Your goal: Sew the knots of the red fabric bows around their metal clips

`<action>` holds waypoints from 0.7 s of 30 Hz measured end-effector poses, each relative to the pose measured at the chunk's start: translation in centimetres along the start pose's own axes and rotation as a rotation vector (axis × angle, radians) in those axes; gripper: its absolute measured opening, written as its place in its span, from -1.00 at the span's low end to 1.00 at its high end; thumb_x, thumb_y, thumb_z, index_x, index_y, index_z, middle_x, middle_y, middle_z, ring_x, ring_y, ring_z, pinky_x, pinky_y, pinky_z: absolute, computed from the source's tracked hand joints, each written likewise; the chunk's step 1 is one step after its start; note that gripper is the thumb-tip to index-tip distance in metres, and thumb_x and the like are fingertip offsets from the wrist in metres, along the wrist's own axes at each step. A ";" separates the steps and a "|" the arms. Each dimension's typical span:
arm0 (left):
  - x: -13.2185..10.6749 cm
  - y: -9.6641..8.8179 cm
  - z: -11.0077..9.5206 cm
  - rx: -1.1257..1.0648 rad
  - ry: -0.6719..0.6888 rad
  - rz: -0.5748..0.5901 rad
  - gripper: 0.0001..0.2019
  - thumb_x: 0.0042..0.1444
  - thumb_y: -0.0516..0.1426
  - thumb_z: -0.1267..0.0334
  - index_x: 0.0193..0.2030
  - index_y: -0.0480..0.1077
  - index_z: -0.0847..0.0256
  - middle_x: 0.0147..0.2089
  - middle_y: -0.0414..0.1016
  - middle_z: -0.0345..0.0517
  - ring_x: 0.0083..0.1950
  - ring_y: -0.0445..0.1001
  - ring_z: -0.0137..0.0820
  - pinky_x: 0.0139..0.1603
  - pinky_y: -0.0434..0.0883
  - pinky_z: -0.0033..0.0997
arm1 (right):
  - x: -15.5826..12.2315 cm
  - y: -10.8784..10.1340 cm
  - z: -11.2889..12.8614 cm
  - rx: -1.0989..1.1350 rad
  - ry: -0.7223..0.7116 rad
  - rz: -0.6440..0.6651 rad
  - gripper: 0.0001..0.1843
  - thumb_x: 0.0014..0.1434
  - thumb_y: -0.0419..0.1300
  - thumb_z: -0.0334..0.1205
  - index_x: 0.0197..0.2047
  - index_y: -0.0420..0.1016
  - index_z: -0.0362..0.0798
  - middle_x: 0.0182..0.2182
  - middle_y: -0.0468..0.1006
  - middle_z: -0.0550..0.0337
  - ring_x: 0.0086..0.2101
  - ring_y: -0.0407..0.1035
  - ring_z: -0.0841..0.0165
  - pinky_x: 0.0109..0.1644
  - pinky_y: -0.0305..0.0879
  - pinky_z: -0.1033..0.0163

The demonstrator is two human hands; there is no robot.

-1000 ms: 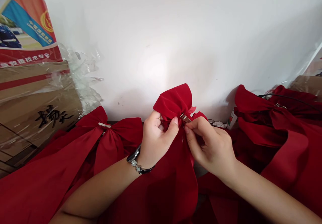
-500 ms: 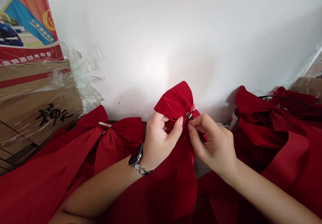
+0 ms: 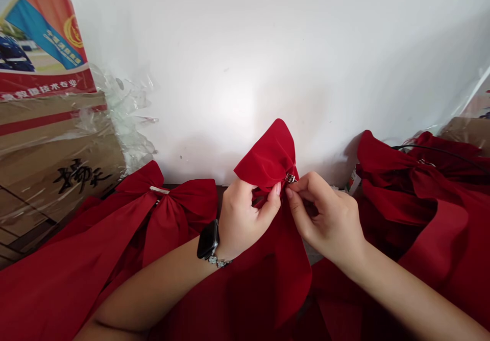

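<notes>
A red fabric bow is held up in front of me, its long tails hanging down below. My left hand, with a dark watch on the wrist, is closed around the bow near its gathered middle, thumb against the cloth. At that middle sits a small silver metal clip. My right hand pinches at the clip with thumb and forefinger; the fingertips partly cover it.
On the left lies another red bow with a silver clip across its centre. More red bows are piled on the right, a black cable over them. A cardboard box stands left, against a white wall.
The held bow has turned slightly, so its clip shows at another angle. Its hanging tail has swung to the right. Both hands keep nearly the same place.
</notes>
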State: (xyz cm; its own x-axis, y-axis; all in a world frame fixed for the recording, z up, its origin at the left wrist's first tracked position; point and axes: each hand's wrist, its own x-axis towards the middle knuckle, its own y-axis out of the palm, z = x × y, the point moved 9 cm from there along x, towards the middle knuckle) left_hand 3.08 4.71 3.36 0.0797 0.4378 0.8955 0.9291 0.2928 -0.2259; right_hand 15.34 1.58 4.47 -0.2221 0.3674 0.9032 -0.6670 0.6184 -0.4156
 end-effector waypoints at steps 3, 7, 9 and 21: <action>0.1 0.1 -0.7 0.092 0.080 0.008 -0.92 0.11 0.17 0.41 -0.28 0.34 0.21 -0.40 0.52 -0.17 -0.40 0.49 -0.45 -0.34 0.43 -0.48 | -0.1 0.2 -0.5 0.003 0.054 0.017 -0.84 0.19 0.09 -0.45 -0.36 0.20 -0.04 -0.62 0.39 0.40 -0.69 0.19 0.57 -0.61 0.13 0.47; 0.2 0.4 -0.9 0.150 0.140 0.030 -0.93 0.13 0.15 0.42 -0.27 0.33 0.20 -0.38 0.52 -0.15 -0.37 0.47 -0.41 -0.30 0.42 -0.42 | -0.2 0.2 -0.7 -0.040 0.069 0.001 -0.83 0.20 0.12 -0.42 -0.36 0.19 -0.03 -0.61 0.44 0.38 -0.69 0.26 0.54 -0.62 0.15 0.45; 0.3 0.4 -0.8 0.146 0.134 0.042 -0.92 0.13 0.14 0.43 -0.24 0.34 0.20 -0.36 0.52 -0.14 -0.34 0.47 -0.39 -0.27 0.42 -0.40 | -0.3 0.0 -0.8 -0.053 0.071 -0.016 -0.81 0.20 0.14 -0.39 -0.35 0.17 -0.02 -0.61 0.44 0.37 -0.70 0.25 0.53 -0.63 0.16 0.44; 0.6 1.4 2.2 -0.283 -0.224 0.195 -0.95 0.25 0.09 0.29 -0.17 0.36 0.16 -0.27 0.49 -0.17 -0.26 0.47 -0.44 -0.19 0.42 -0.47 | 0.6 0.2 -2.3 0.075 -0.052 0.060 -0.62 0.16 0.25 0.03 -0.23 0.20 -0.02 -0.64 0.37 0.42 -0.69 0.16 0.57 -0.64 0.09 0.48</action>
State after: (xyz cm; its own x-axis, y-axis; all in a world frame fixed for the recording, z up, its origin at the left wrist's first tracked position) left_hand 3.65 7.24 2.73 0.2129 0.6455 0.7335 0.9694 -0.0458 -0.2411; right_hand 16.70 3.55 4.63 -0.2988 0.3644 0.8820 -0.7020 0.5421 -0.4618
